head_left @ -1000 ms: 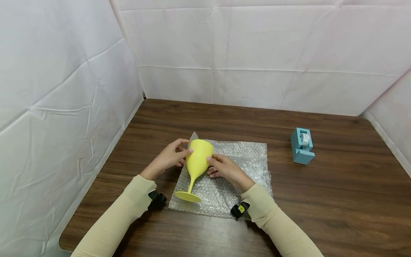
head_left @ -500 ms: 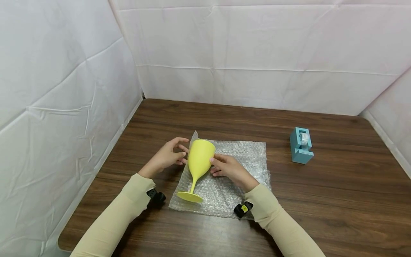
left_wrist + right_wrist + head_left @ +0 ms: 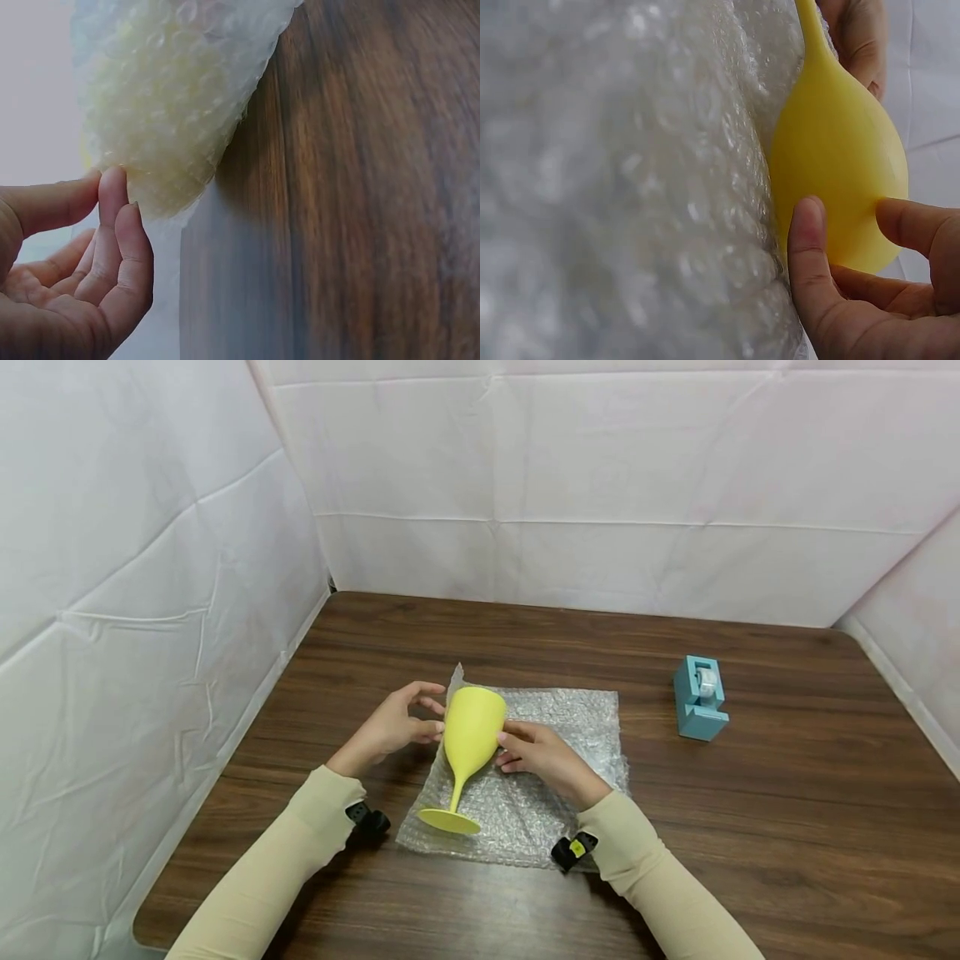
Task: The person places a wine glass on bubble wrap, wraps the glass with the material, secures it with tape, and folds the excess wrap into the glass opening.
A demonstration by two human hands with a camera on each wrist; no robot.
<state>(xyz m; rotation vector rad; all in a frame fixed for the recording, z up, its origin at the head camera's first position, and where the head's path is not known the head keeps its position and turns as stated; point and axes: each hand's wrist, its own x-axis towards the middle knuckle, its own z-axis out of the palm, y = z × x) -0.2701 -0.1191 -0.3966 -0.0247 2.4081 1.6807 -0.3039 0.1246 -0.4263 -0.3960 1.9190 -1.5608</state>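
A yellow goblet [image 3: 471, 731] lies on its side on a sheet of bubble wrap [image 3: 570, 718], its rim pointing away and its round foot toward me. My right hand [image 3: 543, 756] holds the bowl from the right; in the right wrist view the thumb and fingers press around the yellow bowl [image 3: 840, 165]. At the sheet's left edge, my left hand [image 3: 390, 727] pinches the bubble wrap [image 3: 165, 97] between thumb and fingertip, as the left wrist view shows. The yellow of the goblet shines through the raised film there.
A blue tape dispenser [image 3: 700, 697] with a clear roll stands on the wooden table [image 3: 787, 793] to the right. White cloth walls [image 3: 585, 485] close in the back and sides.
The goblet has shifted slightly right together with my right hand. My left thumb has left the bowl and now pinches the wrap's left edge, whose far corner stands slightly higher.
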